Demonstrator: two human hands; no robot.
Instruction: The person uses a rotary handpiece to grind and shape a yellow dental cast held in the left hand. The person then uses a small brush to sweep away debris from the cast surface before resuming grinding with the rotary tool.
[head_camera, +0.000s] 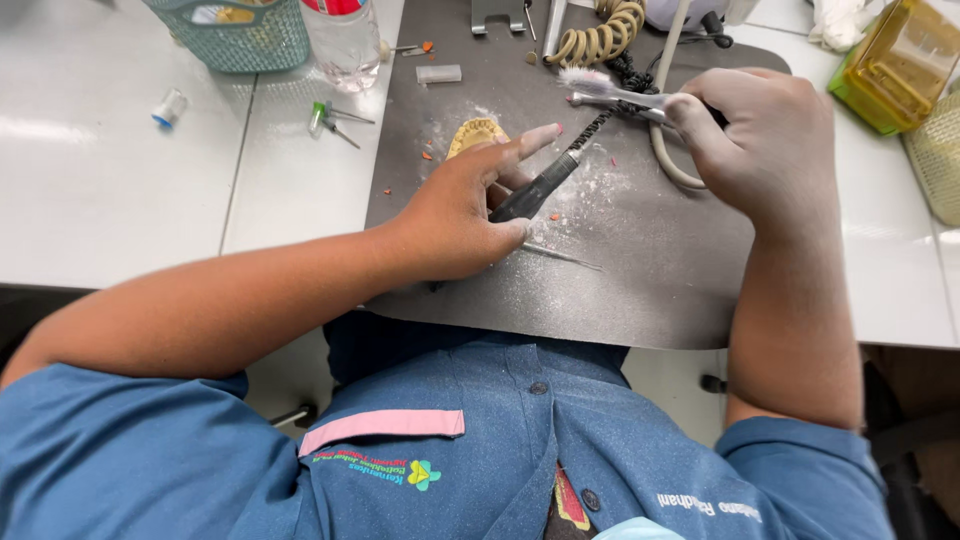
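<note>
**Dental cast steadied while the brush comes in**

Nearest the body, the left hand (460, 215) rests on the dark grey mat (640, 290), its grip closed loosely around a black rotary handpiece (535, 188) that lies slanted under the fingers, index finger stretched out flat. A thin metal pin (560, 257) lies on the mat just beside that hand's thumb side. Just beyond the left grip, partly hidden by the fingers, sits the yellow dental cast (475, 133), ringed by white dust and small orange crumbs.

Farther out and to the right, the right hand (760, 140) has its grip shut on a toothbrush (600, 88), bristles pointing left, above and beyond the cast and not touching it.

The step in hand looks like cleaning grinding dust off the cast. The next move seems to call for freeing the left grip of the handpiece, or shifting it aside, so the cast lies open to the bristles.

Beyond both hands lie a coiled cord (605, 38), a clear bottle (343, 40) and a green basket (245, 35) on the white tabletop (120, 190).
</note>
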